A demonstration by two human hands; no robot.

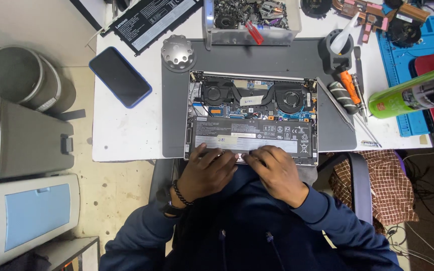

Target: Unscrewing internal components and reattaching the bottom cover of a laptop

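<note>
Both hands at the near edge of an opened laptop's battery.

Head view: the laptop (pixel 251 118) lies base-up on a grey mat (pixel 177 135) on the table (pixel 121 135), its black battery (pixel 252 136) seated in the near half. The left hand (pixel 208 173) and right hand (pixel 276 173) rest side by side on the battery's near edge, fingers (pixel 200 150) curled and pressing down, holding nothing. A risk, as I judge it: prying could bend the battery, or a slip could snag the fans (pixel 217 94). A phone (pixel 120 76) lies well apart.
</note>
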